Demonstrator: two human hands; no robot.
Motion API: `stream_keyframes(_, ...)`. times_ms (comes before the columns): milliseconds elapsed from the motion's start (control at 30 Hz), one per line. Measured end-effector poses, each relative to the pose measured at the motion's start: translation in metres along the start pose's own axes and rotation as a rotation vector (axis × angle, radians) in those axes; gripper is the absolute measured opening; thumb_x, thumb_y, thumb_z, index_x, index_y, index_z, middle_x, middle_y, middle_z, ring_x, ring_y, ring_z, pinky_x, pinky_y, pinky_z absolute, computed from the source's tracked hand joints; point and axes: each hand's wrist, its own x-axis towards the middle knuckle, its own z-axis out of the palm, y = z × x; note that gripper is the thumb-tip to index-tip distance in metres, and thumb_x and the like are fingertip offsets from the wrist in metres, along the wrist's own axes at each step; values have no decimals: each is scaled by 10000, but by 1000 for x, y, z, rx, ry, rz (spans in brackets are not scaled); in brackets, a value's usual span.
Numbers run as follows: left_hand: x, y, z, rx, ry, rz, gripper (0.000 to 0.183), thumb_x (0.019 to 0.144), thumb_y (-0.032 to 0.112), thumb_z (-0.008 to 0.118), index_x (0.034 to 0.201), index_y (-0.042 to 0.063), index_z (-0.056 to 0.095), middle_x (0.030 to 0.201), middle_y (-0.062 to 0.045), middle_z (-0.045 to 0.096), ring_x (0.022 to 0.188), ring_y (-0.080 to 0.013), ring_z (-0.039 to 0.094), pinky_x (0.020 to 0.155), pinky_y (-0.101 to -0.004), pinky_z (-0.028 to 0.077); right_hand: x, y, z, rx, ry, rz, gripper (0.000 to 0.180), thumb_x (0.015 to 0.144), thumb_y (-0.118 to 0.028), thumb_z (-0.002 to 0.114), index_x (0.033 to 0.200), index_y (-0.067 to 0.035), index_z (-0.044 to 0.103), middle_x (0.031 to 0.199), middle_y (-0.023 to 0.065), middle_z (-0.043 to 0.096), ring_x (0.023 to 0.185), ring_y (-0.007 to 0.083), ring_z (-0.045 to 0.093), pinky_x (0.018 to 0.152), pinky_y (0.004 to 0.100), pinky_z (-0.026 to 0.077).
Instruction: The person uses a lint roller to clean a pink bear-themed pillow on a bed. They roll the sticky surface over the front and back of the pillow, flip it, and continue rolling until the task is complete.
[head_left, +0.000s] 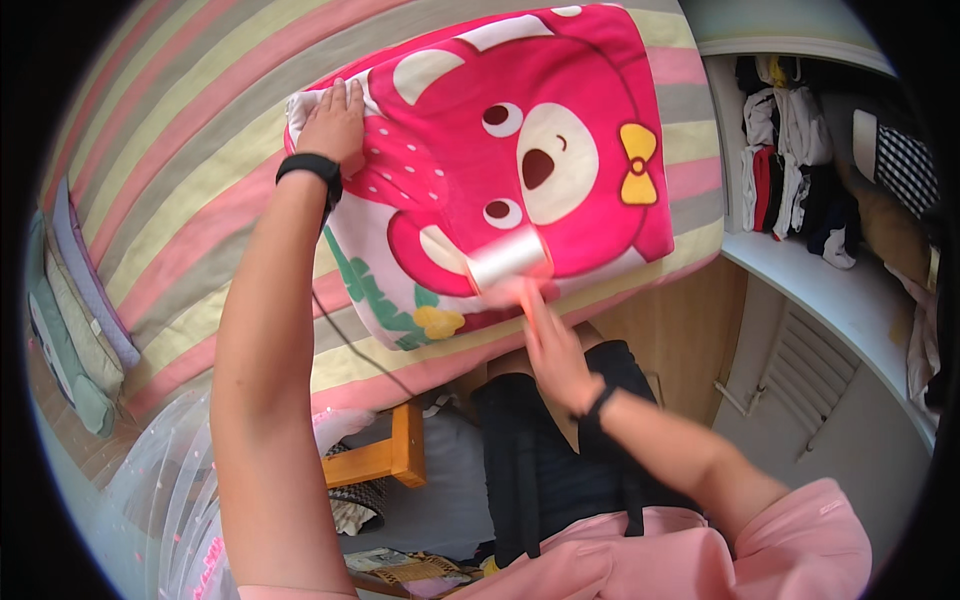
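Observation:
A folded pink plush blanket (465, 161) with a cartoon bear face lies before me on a striped bed sheet (225, 97). My left hand (337, 124) rests flat on the blanket's far left corner, fingers spread a little, holding nothing. In my right hand (559, 349) is the handle of a lint roller (510, 259). Its white sticky cylinder, blurred by motion, is over the blanket's near edge, below the bear's lower eye. I cannot tell whether the roller touches the cloth there.
Several pillows (82, 322) lean at the far left. A dark cord (352, 349) crosses the bed's near edge. Sheer netting (172, 487) and a wooden frame post (409, 446) stand at the lower left. On the right, hanging clothes (787, 150) fill a cabinet above a white ledge (817, 307).

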Motion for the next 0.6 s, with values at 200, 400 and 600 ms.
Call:
stream_keyframes(200, 38, -16, -6, -263, -202, -60, 1182, 719, 274, 749, 1674, -22, 119, 1684, -356, 221, 1598, -442, 214, 1303, -447, 240, -99, 12, -32, 3, -188, 194, 714, 1012, -69, 587, 1662, -108, 292, 1130, 263, 669, 983, 473, 671, 824, 522, 558)
stream_keyframes(400, 23, -18, -21, -733, 123, -126, 794, 841, 259, 745, 1566, 64, 489, 1628, -313, 387, 1547, -435, 345, 1256, -451, 316, 115, -35, -62, 193, 144, -295, 620, 1030, -102, 573, 1614, -46, 374, 1050, 267, 636, 849, 462, 643, 719, 511, 526)
stream_keyframes(600, 33, 1, -51, -362, 373, 53, 245, 887, 268, 786, 1042, 79, 769, 1171, -92, 742, 1127, -360, 670, 938, -476, 524, 283, -47, -85, 47, 339, -371, 560, 1048, -149, 557, 1575, -49, 395, 1024, 274, 675, 912, 480, 659, 768, 552, 527)
